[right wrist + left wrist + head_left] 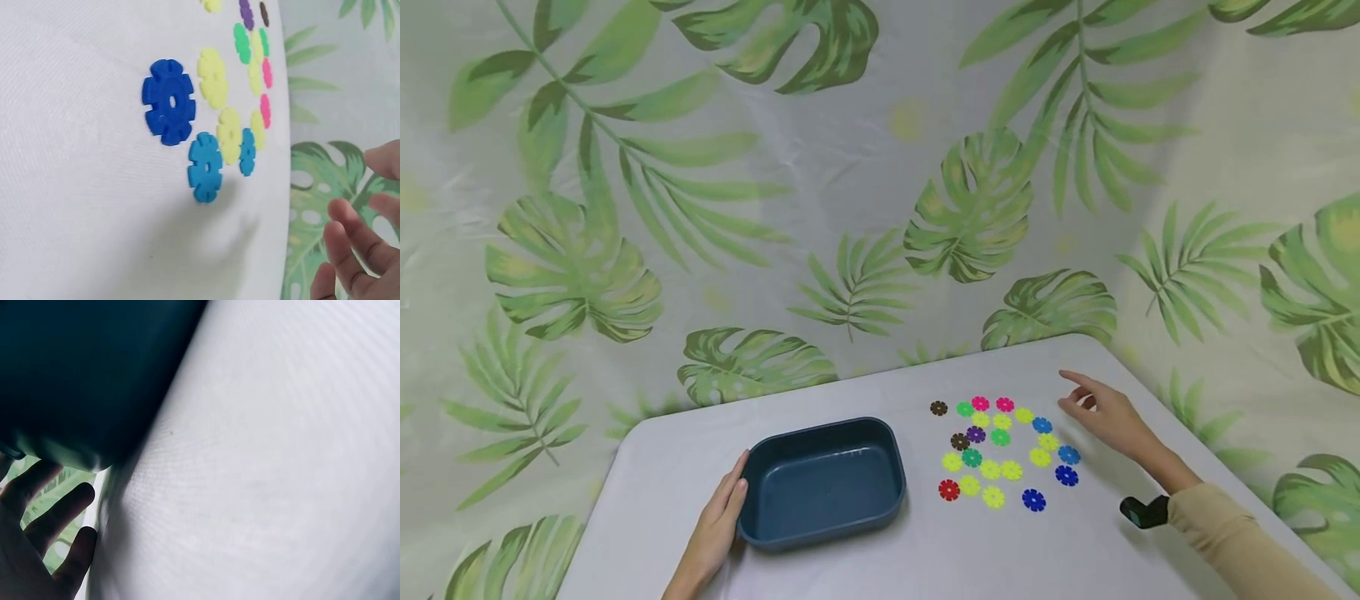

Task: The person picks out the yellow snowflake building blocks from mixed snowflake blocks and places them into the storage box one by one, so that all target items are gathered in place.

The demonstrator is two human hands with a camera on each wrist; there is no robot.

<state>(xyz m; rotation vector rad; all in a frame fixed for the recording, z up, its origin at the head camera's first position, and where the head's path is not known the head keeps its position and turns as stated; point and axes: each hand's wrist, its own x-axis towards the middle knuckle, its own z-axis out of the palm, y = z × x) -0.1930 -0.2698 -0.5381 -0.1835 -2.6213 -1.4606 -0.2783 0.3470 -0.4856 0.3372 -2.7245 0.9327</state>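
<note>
A dark blue rectangular bin [820, 492] stands on the white table, its inside bare. My left hand [718, 517] rests against the bin's left side, with fingertips and thumb right at the rim. In the left wrist view, spread fingers [65, 512] lie beside the bin's dark wall [87, 375]. Right of the bin, several flat notched plastic discs lie spread out, among them a red disc [949, 490], a dark blue disc [169, 102] and a light blue disc [205, 167]. Over the table to their right hovers my right hand [1108, 417], fingers loosely bent, holding nothing.
Yellow discs [990, 471], pink discs [1004, 404], green discs [1001, 437] and brown discs [938, 408] share the group. The white table [677, 467] ends at a leaf-patterned curtain [850, 208] behind and at the right. A black device [1144, 512] sits at the right wrist.
</note>
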